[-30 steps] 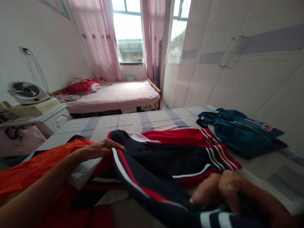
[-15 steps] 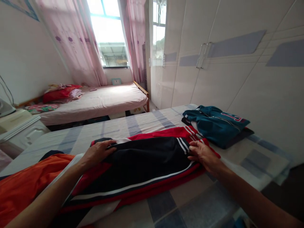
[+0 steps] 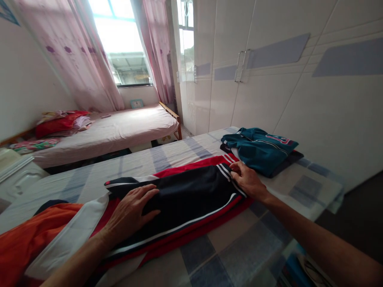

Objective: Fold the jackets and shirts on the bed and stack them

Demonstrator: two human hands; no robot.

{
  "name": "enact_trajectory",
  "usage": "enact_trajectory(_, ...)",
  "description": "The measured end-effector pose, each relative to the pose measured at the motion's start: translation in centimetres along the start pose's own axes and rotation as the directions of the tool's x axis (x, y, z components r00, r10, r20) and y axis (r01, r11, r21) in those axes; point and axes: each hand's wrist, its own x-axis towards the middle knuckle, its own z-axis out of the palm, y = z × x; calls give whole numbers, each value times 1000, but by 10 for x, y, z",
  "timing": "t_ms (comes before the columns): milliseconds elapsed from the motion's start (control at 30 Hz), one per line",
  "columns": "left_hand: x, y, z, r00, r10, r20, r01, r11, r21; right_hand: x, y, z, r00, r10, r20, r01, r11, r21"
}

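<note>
A navy, red and white track jacket (image 3: 185,199) lies spread over the checked bed sheet, its navy sleeve on top with a white-striped cuff (image 3: 224,171). My left hand (image 3: 134,209) rests flat on the navy cloth, fingers apart, holding nothing. At the cuff's right end, my right hand (image 3: 247,179) has its thumb and fingers closed on the sleeve edge. Red fabric with matching white stripes shows beyond and beneath the navy part. An orange garment (image 3: 38,227) lies to the left, partly behind my left forearm.
A folded teal jacket (image 3: 263,149) sits on dark clothing just beyond my right hand. White wardrobe doors (image 3: 269,95) stand along the right. Across the room, a second bed (image 3: 125,127) with piled bedding (image 3: 62,123) is under the window.
My left hand has slid off the garment's far edge toward me and now lies flat on the sleeve. My right hand stays at the cuff. The view has turned slightly right.
</note>
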Motion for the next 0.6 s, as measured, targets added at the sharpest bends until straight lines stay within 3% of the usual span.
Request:
enact_trajectory(67, -2, 4, -6, 995, 71, -68, -67, 996, 61, 0, -2, 1, 1000, 1, -15, -1, 1000, -18)
enact_trajectory(167, -5, 19, -9, 975, 219, -47, -210, 968, 137, -2, -4, 3, 1000, 6, -20, -7, 999, -42)
enact_trajectory(233, -4, 30, -6, 978, 205, -23, -198, 965, 172, -3, -5, 4, 1000, 2, -3, -2, 999, -50)
enact_trajectory(367, 7, 46, 4, 997, -72, -26, 75, 980, 186, -4, -5, 4, 1000, -2, 12, 2, 999, -36)
enact_trajectory(467, 18, 53, 6, 961, -274, 49, 265, 954, 139, -3, -2, 5, 1000, -3, 27, 3, 1000, -15)
enact_trajectory(600, 29, 59, 0, 892, -417, 173, 409, 909, 84, -1, 2, 5, 1000, -12, 17, 12, 1000, 18)
